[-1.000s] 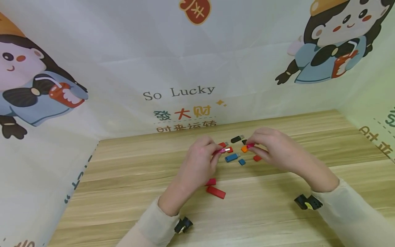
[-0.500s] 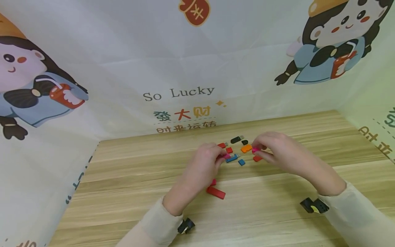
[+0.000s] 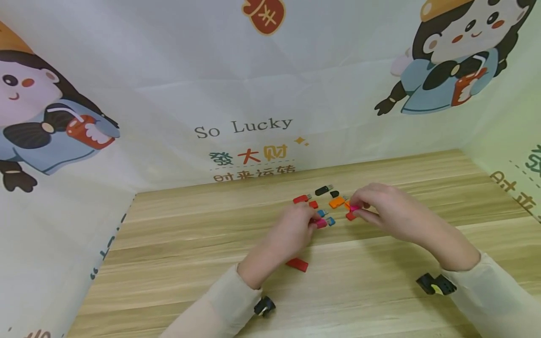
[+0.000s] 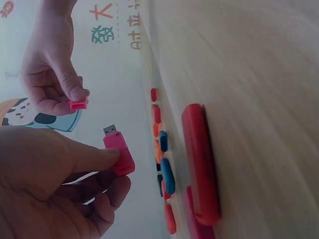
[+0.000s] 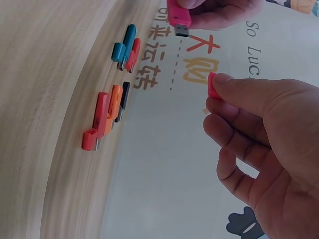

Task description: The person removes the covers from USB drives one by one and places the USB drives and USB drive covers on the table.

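Here we are with both hands busy: our left hand (image 3: 296, 227) pinches the pink USB stick (image 4: 121, 143) between thumb and fingers, and our right hand (image 3: 382, 209) pinches its pink cap (image 4: 78, 105). Stick and cap are apart, held between the two hands, with the metal plug out in the open, pointing towards our right hand. The cap's open end faces the left wrist camera, its inside too small to make out.

Between and beyond our hands, on the desk (image 3: 359, 300), lie a black stick (image 3: 322, 190) with its cap (image 3: 335, 194), an orange stick (image 3: 337, 202) and a red stick (image 3: 301, 199). Our left fingers partly hide a blue stick (image 5: 129, 37); our right hand covers most of another red stick (image 5: 100, 108). Nearer us, beside our left wrist, there's a longer red stick (image 4: 199, 164), and a darker pink one (image 4: 197, 226) behind it, cut off by the frame.
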### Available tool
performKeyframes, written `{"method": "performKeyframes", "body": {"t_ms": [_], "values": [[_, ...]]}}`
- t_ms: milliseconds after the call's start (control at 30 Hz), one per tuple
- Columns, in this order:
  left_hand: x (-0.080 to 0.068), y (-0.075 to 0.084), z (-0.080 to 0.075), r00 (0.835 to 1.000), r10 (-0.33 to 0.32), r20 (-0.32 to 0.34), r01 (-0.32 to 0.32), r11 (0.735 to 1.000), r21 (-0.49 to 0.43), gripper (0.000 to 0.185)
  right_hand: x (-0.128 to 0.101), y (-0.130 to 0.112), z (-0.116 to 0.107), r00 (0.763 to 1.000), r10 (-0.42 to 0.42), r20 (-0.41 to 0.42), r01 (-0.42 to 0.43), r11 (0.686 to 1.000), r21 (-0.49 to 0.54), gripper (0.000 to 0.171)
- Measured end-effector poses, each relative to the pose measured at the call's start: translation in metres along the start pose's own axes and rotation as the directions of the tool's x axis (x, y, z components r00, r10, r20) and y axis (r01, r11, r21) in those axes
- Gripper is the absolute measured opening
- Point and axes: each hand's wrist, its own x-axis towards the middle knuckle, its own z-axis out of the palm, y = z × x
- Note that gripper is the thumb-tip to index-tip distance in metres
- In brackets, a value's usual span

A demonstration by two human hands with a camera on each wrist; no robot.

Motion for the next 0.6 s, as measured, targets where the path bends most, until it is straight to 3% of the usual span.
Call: {"method": "performKeyframes", "body": {"t_ms": [600], "values": [[0.025, 0.007, 0.018, 0.980, -0.118, 0.160, 0.130, 0.989, -0.068, 0.005, -0.008, 0.002, 0.003, 1.000, -0.011, 0.021, 0.011, 1.000, -0.006, 0.016]]}}
